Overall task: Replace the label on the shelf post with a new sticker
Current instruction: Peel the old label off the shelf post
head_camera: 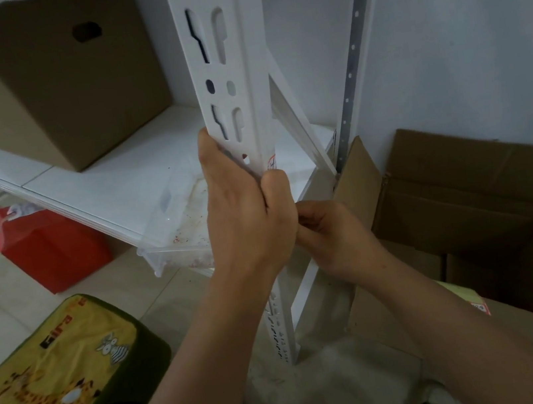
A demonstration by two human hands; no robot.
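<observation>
A white slotted shelf post [240, 76] runs down the middle of the view. A small white label with red and blue marks [271, 163] sticks to its right face, just above my left hand [245, 212]. That hand grips the post, fingers curled round its front edge. My right hand [329, 230] sits lower and to the right, behind the left hand, fingers curled at the post's right side. What its fingertips pinch is hidden by the left hand.
A brown cardboard box [40, 80] stands on the white shelf board [135, 173]. A clear plastic tray [178, 229] overhangs the shelf edge. An open carton [487, 194] sits right, a red bag [49, 250] and a yellow printed bag [52, 382] left on the floor.
</observation>
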